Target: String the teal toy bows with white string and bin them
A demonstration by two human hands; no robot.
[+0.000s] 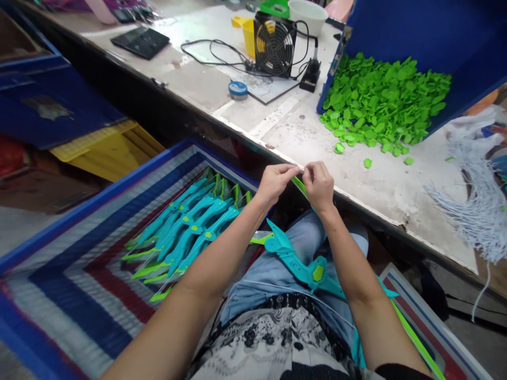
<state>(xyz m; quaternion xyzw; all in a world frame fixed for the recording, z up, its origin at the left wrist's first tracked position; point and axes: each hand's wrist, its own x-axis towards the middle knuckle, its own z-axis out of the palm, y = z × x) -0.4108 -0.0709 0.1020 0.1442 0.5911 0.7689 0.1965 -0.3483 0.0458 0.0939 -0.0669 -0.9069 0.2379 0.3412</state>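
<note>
Close together at the table's front edge, my left hand [276,182] and my right hand [319,186] are both closed, fingertips pinched nearly touching. What lies between the fingertips is too small to make out. A bright green strip [300,186] runs from just under the fingertips down behind my right hand. Across my lap lies a turquoise toy bow [295,259] with a green hexagonal piece at its middle and green limbs. A thin white string [273,286] crosses my lap beside it.
Several similar toy bows [194,228] lie in a blue-rimmed crate [59,219] at left. On the table [285,124], a tipped blue bin [400,31] spills green pieces [384,100]. White strings [471,184] hang at right. A black fan [274,45] and round tin [238,89] stand farther back.
</note>
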